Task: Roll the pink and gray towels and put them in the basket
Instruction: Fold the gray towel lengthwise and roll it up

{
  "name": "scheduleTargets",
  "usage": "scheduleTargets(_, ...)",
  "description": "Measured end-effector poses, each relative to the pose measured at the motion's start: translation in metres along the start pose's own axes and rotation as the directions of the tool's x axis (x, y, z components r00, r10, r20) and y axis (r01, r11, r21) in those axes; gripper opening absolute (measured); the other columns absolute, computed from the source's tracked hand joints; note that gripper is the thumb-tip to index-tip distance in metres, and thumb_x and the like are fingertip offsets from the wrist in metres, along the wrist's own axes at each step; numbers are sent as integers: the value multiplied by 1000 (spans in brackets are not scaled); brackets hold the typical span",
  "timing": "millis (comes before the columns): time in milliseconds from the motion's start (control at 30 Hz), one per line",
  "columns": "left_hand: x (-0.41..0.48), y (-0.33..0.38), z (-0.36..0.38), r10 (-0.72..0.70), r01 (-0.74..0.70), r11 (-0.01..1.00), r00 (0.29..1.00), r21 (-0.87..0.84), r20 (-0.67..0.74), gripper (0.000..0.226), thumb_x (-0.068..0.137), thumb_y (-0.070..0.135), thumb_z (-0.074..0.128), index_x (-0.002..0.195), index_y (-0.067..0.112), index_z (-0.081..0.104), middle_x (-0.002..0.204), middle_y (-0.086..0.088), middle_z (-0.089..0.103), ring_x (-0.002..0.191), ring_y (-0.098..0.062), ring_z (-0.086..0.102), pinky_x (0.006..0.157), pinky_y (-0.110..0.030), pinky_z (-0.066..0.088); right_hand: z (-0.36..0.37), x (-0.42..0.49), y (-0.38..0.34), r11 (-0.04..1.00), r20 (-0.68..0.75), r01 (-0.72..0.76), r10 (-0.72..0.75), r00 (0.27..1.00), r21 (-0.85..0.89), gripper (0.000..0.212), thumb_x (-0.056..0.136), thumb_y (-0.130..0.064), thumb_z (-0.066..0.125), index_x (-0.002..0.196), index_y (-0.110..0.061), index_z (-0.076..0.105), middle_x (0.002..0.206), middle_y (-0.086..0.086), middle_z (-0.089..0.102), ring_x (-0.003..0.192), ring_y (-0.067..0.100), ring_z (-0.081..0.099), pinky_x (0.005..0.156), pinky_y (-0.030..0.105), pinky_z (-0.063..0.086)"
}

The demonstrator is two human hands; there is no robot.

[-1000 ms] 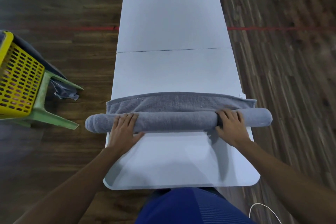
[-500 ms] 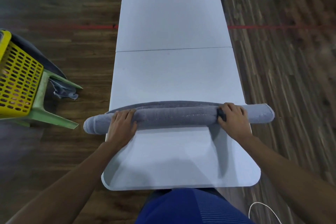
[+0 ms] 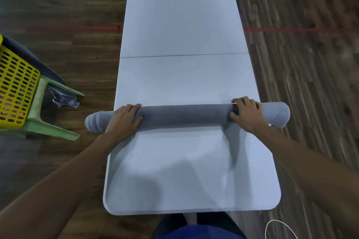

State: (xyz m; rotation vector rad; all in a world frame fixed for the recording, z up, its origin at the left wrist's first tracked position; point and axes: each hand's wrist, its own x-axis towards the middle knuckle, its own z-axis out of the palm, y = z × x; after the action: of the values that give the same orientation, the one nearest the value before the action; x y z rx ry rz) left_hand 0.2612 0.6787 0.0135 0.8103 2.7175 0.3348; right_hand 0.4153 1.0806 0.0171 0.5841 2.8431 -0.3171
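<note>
Left hand (image 3: 124,118): set on the roll near its left end, fingers curved over the top and down the far side, thumb on the near side. Closed round the cloth, not lying flat.

Right hand (image 3: 246,114): matching hold near the right end, fingers wrapped over the top, thumb tucked against the near face.

Gray towel (image 3: 184,115): one long, tight cylinder lying crosswise on the near half of the table, both ends overhanging the long edges. Spiral layers showing at the left end. No flat tail visible beyond the roll.

Table (image 3: 180,25): white, folding type, seam across the middle.

Basket (image 3: 17,91): yellow, perforated, at far left and well apart from the table, seated on a green stool (image 3: 50,128). Contents not discernible.

Dark cloth (image 3: 64,99): hanging off the stool just beside the basket.

Pink towel: not in view.

White cable (image 3: 279,227): looped on the wooden floor at lower right.

Step in hand, as judged: rolling of the gray towel at or very near completion; transfer to the basket not yet begun.

Next move, as judged: lift with both hands, keeping a squeeze on the outer edge against unwinding, then carry leftward. Probably stand on end or bend double, given the length of the roll against the visible part of the basket.
</note>
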Motion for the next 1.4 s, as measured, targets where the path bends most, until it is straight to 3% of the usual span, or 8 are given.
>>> scheduleTargets(167,-2,-33,3,105,-139,962,983,234,153,80,84,71,38,147,22,33,132,-8,54,117,-30,53,103,-47,40,-9,1,42,975,179,162,-134,975,-150,75,77,-82,37,140,-42,33,139,-9,46,132,18,39,114,51,14)
scheduleTargets(267,0,-30,8,-30,-24,959,982,283,185,76,86,68,36,144,19,33,122,-12,56,106,-33,55,90,-51,46,-5,-5,49,979,198,89,-52,979,-185,77,73,-82,26,136,-38,37,126,-5,54,118,25,49,101,47,35)
scheduleTargets(533,-21,83,38,-542,557,819,830,-137,135,57,93,53,47,132,13,32,123,-17,49,113,-41,49,91,-55,39,28,-57,-44,912,228,-286,223,948,294,62,89,-67,42,137,-29,30,122,9,52,109,36,51,92,52,40)
scheduleTargets(833,-43,176,63,-582,615,539,766,-575,274,68,97,35,43,152,8,13,145,-24,31,133,-41,33,111,-50,27,57,-107,-127,697,300,-445,329,895,563,66,93,-55,41,148,-27,18,132,15,45,118,38,46,98,54,38)
scheduleTargets(1067,-59,177,69,-534,538,522,811,-661,238,48,89,39,53,131,17,51,108,-16,51,95,-32,57,90,-40,51,51,-111,-158,742,207,-496,454,867,451,86,81,-79,40,143,-21,32,137,9,36,127,31,32,103,47,23)
scheduleTargets(1133,-66,168,68,-508,506,502,829,-701,234,43,88,46,47,116,16,60,96,-11,64,88,-29,65,76,-37,56,44,-107,-169,721,230,-522,471,852,456,107,73,-85,43,150,-16,18,145,12,33,133,32,30,107,48,21)
scheduleTargets(1233,-85,160,57,-436,479,390,848,-786,300,27,95,14,46,106,14,70,97,-1,73,89,-12,68,74,-21,53,41,-96,-189,704,310,-561,468,828,436,135,57,-90,53,152,-21,-13,157,18,13,145,35,11,115,54,8)
scheduleTargets(1400,-112,95,67,-435,404,815,900,-415,22,37,92,11,55,129,11,60,132,-11,59,122,-26,52,104,-36,39,57,-92,-199,821,347,-532,447,824,206,145,60,-79,68,145,-21,-34,158,23,-9,146,41,-3,115,62,3)
